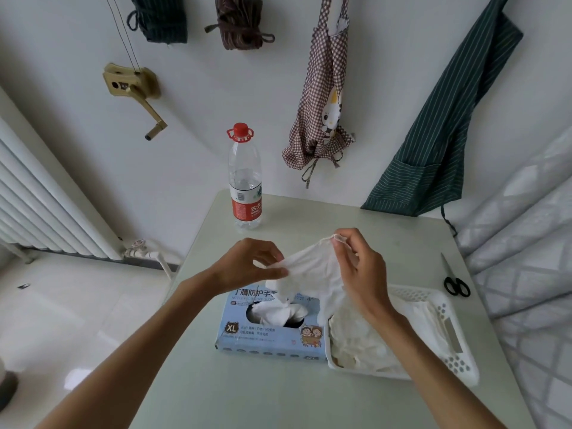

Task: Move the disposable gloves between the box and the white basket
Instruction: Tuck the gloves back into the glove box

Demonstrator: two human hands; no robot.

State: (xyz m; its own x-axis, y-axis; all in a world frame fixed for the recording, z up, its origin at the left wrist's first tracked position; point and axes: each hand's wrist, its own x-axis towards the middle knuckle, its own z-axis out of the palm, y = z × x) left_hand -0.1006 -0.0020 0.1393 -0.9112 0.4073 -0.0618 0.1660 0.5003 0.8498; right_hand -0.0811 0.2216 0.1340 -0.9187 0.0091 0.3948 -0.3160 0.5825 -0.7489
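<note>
A light blue glove box (pixel 263 337) lies on the table, with white gloves bunched in its oval opening. To its right stands a white perforated basket (pixel 445 354) with several white gloves piled inside. Above the box a white disposable glove (pixel 312 267) is stretched between both hands, its lower end still tucked into the opening. My left hand (pixel 247 263) pinches the glove's left edge. My right hand (pixel 359 267) pinches its upper right edge between thumb and fingertip.
A water bottle (pixel 245 181) with a red cap stands at the table's far left. Black-handled scissors (pixel 455 281) lie by the right edge. Aprons hang on the wall behind. A radiator is at the left, a quilted surface at the right.
</note>
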